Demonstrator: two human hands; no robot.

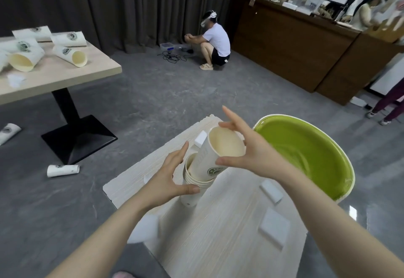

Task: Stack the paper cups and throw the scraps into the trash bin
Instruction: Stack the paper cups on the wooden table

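Holding the top cup (pixel 218 153) at its rim, your right hand (pixel 251 153) has the thumb under the near lip and the fingers arched over the far lip, with the index finger sticking up free. That cup leans to the right, and its bottom end sits inside the mouth of the cup stack (pixel 194 179), which stands upright on the small table (pixel 218 245) in front of you. Your left hand (pixel 168 181) is beside the stack with fingers spread and mostly straight; the thumb tip touches the stacked rims, and the fingers reach up along the left side without closing round anything.

White scraps (pixel 274 229) lie flat on the small table: two to the right of the stack, one (pixel 200 139) just behind it, and one (pixel 144 227) near the left edge, partly under your forearm. A green bin (pixel 306 155) stands just beside the table on the right, its open mouth tilted toward you.

Farther left, a larger table (pixel 65 74) carries several more cups (pixel 70 55) lying on their sides. Two cups (pixel 63 170) lie on the grey floor near its black base. A person (pixel 215 41) crouches by the dark curtain, and others stand at the wooden counter (pixel 295 48).
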